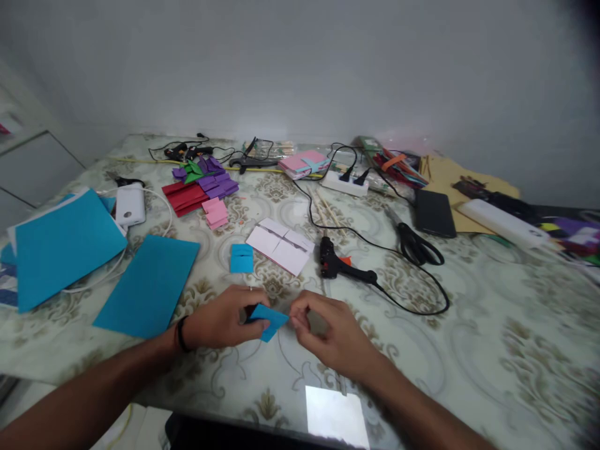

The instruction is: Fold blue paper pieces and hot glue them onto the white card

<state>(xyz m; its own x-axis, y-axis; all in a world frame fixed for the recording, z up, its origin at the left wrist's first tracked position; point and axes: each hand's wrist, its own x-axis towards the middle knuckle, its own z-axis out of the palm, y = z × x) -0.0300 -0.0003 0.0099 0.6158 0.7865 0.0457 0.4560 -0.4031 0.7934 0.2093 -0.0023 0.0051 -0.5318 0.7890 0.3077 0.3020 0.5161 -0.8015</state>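
Note:
My left hand (229, 319) pinches a small folded piece of blue paper (274, 320) between thumb and fingers, a little above the table. At the paper's right corner, my right hand (328, 328) has thumb and index finger pressed together; whether they grip the corner or only touch it I cannot tell. Just beyond lies another small blue paper piece (242, 258) with a fold line across it. Beside that sits a white folded card (280, 245). A black glue gun (344, 262) rests on its side to the right, its cord trailing off.
Large blue sheets (147, 284) lie at left near a white power bank (130, 204). Red (185, 197), purple and pink folded papers sit farther back. Black-handled scissors (417, 240), a dark phone (434, 213) and a white power strip (345, 182) are to the right. Cords cross the table.

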